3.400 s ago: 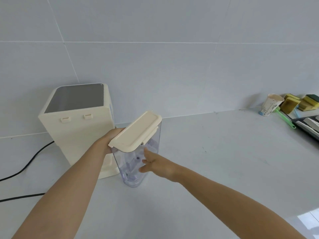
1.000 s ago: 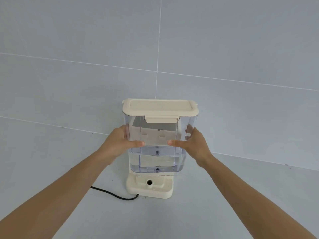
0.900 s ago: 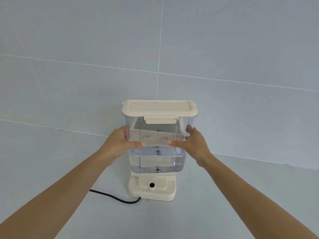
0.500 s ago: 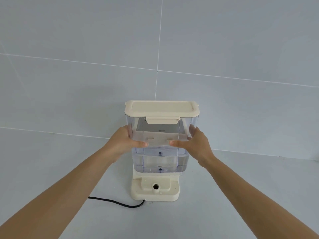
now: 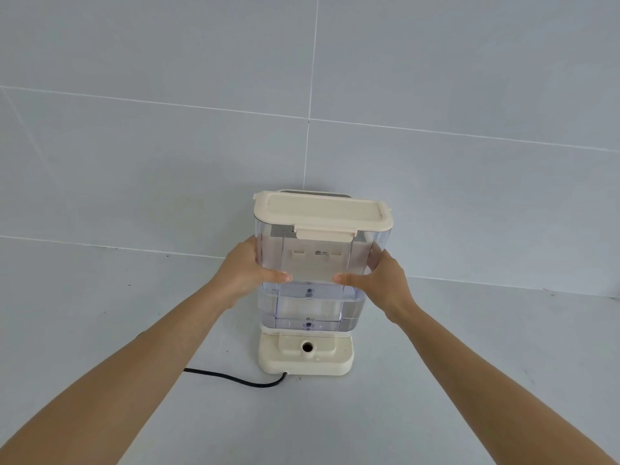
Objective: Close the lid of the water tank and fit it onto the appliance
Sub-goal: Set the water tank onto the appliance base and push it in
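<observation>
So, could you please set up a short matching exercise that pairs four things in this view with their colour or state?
Things:
1. tank lid
2. power cord
3. water tank
4. left hand

Descriptions:
A. black, lying on the counter
B. clear plastic, held from both sides
C. cream, latched shut
D. grip on the tank's left side

Pairs: 1-C, 2-A, 3-B, 4-D

The water tank (image 5: 318, 280) looked like clear, glossy plastic, smooth-walled; its lid (image 5: 320, 213) was matt cream plastic. The appliance (image 5: 307, 360) base showed the same cream plastic with a soft sheen. The cord (image 5: 235, 379) appeared black and rubbery. The counter (image 5: 469, 347) and wall tiles (image 5: 167, 162) looked smooth, pale grey, faintly satin
</observation>
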Tool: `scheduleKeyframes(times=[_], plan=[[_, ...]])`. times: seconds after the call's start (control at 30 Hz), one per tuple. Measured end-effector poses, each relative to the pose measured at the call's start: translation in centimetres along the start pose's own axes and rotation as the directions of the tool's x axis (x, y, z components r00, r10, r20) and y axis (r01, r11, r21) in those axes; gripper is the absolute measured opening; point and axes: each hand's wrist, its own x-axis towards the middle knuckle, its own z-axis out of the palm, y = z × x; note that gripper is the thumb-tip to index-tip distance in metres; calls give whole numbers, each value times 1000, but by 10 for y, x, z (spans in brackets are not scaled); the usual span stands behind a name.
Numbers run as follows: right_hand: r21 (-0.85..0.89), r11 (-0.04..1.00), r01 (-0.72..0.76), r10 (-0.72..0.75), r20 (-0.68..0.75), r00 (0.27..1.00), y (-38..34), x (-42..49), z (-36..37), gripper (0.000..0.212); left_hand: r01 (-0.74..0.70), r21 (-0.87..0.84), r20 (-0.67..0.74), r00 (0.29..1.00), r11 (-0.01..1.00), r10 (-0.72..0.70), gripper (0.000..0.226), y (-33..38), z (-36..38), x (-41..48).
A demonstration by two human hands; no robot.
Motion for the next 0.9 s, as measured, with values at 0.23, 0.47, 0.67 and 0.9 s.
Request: scheduleKeyframes(times=[0.23, 0.47, 0.67, 0.9], plan=[[-33, 999, 12, -12, 3, 1000, 8, 5, 2, 77, 7, 13, -24, 1000, 1000, -7, 74, -10, 4, 8], [-63, 998, 10, -10, -3, 1000, 16, 7, 5, 81, 10, -16, -12, 1000, 1000, -10, 80, -23, 8, 9], [-113, 994, 5, -5, -1, 1000, 22, 5, 6, 85, 26, -45, -46, 999, 999, -29, 73, -37, 16, 4], [-94, 996, 2, -3, -3, 1000, 31, -5, 10, 81, 15, -2, -39, 999, 1000, -15, 75, -43, 19, 0]])
